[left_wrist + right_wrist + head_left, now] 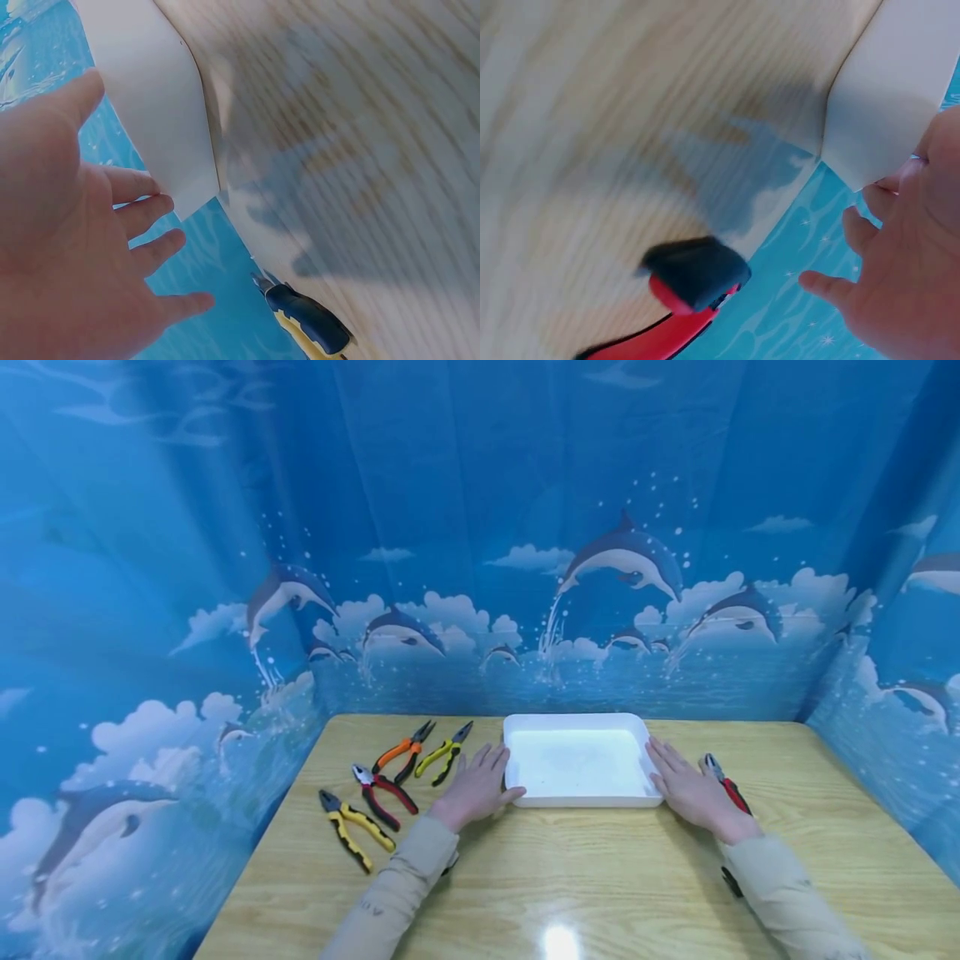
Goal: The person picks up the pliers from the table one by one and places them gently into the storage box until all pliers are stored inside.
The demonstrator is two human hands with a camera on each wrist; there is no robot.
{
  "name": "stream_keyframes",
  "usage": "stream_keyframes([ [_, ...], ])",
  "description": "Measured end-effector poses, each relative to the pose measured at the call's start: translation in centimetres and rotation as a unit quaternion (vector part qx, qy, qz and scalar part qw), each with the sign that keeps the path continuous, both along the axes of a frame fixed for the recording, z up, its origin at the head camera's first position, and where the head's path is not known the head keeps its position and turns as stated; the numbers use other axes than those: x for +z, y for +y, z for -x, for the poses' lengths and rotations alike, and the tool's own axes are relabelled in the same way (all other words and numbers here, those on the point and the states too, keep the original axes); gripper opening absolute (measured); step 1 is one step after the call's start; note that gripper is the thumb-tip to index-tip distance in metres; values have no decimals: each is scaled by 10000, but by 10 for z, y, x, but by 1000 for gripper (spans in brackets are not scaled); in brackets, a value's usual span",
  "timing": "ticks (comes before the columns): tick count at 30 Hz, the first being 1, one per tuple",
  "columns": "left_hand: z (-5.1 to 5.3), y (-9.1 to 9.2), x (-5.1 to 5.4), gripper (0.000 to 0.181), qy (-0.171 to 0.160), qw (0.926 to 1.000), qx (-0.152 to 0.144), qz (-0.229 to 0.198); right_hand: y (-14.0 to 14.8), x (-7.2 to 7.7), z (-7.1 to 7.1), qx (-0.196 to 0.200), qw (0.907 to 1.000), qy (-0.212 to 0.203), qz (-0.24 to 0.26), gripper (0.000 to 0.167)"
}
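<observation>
Blue curtains printed with leaping dolphins fill the upper frame, above a light wood-grain desk. Low and left of centre, the left hand, fingers extended and parted, lies against the left side of a shallow white rectangular tray, right of centre. Against its right side is the right hand, fingers likewise straight. Beige sleeves reach in from the bottom edge. Just right of the right hand lie red-and-black-handled pliers. Left of the left hand, lower left of centre, sit yellow-green-and-black pliers, orange-and-black long-nose pliers, another red-and-black pair and, lowest, yellow-and-black pliers.
</observation>
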State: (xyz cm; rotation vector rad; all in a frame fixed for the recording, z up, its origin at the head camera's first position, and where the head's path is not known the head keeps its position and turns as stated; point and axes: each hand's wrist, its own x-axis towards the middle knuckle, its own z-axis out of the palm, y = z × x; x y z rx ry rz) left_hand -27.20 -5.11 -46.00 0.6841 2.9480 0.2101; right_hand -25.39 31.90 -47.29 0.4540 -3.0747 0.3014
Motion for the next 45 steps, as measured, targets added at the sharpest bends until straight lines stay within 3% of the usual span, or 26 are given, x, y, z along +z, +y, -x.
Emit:
stream_keyframes([
  [14,-7,-10,1,82,-40,10000,-8,17,-13,2,-8,-34,9999,-127,-9,59],
  [28,-16,-20,1,81,-41,9997,-31,-230,-22,1,-15,-13,9999,140,-31,59],
  [45,-27,-29,-1,81,-24,9992,6,-392,-30,0,-23,-14,9997,-20,223,61],
])
